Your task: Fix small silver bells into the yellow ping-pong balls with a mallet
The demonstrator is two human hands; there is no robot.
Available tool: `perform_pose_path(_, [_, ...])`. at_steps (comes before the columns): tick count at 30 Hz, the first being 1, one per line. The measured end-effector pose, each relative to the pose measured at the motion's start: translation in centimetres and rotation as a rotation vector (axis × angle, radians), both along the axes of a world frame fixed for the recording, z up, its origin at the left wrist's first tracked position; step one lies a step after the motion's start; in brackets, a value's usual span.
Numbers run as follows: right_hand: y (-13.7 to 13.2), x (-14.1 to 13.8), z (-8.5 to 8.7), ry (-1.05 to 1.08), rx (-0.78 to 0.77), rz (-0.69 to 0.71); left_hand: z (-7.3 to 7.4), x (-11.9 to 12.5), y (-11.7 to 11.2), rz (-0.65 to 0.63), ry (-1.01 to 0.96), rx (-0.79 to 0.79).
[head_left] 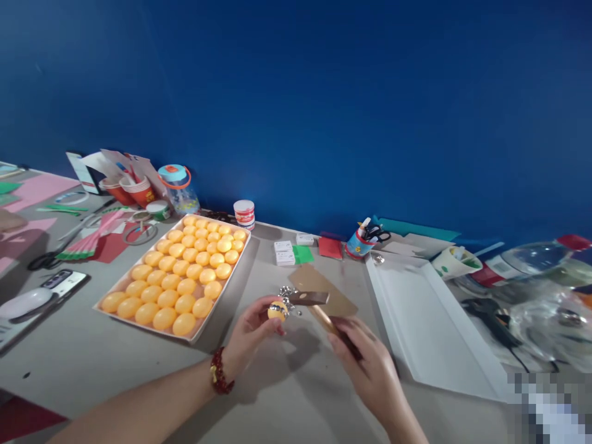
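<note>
Between the fingertips of my left hand (254,327) is an orange ball (276,311), the size of a ping-pong ball, with a row of shiny silver bits around its middle. My right hand (365,357) is wrapped round the dark end of the handle of a hammer (311,298). Its head points left, close beside the ball; whether they touch I cannot tell. Small shiny silver pieces (287,292) show just behind the ball, too small to name. Under the hammer, a brown cardboard sheet (319,285) lies on the table.
To the left stands a box (203,336) with rows of orange balls. A white tray (444,345) lies at the right, beside a glue gun (493,320) and plastic bottle (522,262). Small white boxes (283,253) and a pen holder (358,245) line the blue wall (296,111).
</note>
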State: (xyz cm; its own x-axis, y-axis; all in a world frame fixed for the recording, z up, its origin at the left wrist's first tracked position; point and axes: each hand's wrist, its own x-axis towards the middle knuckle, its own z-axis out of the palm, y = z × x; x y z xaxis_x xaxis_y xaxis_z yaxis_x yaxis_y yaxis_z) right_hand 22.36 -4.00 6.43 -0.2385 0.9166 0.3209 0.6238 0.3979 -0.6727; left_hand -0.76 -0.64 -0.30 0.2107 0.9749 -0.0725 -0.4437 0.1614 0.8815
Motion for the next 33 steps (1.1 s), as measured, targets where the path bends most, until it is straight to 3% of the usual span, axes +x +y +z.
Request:
perform_pose_path(10, [-0.10, -0.48, 0.15, -0.073, -0.044, 0.099, 0.29, 0.02, 0.07, 0.024, -0.006, -0.006])
perform_pose_path(33, [-0.15, -1.02, -0.04, -0.112, -0.028, 0.048, 0.62, 0.18, 0.11, 0.046, -0.003, -0.020])
